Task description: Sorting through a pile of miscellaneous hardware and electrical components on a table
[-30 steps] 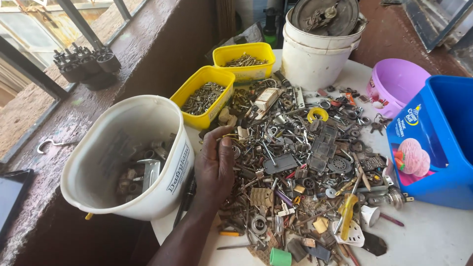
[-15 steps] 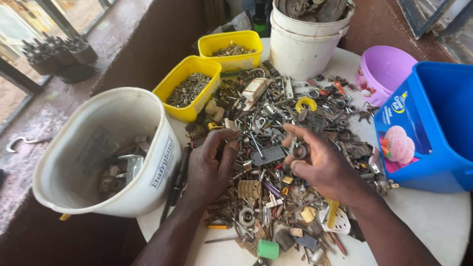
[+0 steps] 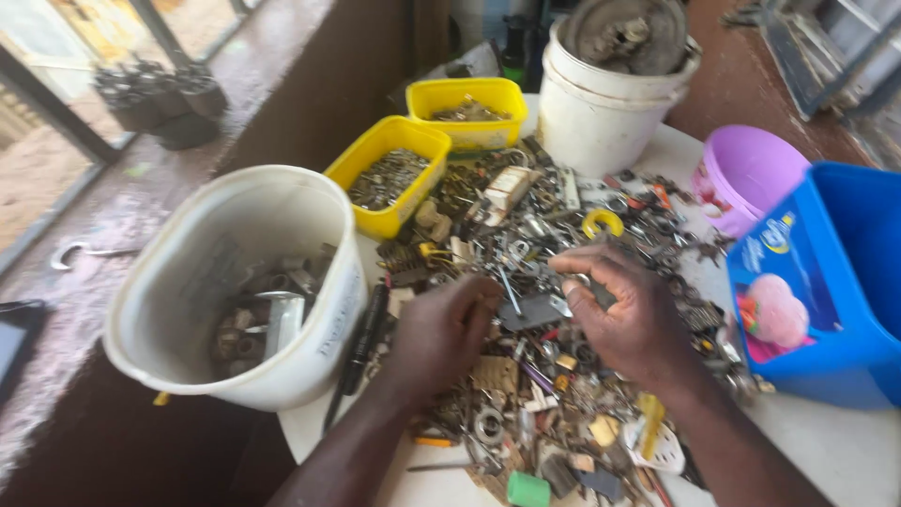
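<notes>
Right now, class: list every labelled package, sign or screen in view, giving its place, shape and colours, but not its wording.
Blue tub: right edge of the table, rectangular, with a label picturing a pink scoop.
White bucket: left of the scrap pile, round, dark print down its side.
Dark flat screen-like thing: far left edge, mostly cut off; cannot tell more.

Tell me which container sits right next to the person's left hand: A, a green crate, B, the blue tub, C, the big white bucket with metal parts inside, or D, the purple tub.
C: the big white bucket holding metal parts stands just beside the left hand, which rests on the pile of small metal hardware, while the purple tub and blue tub lie on the right hand's side.
</notes>
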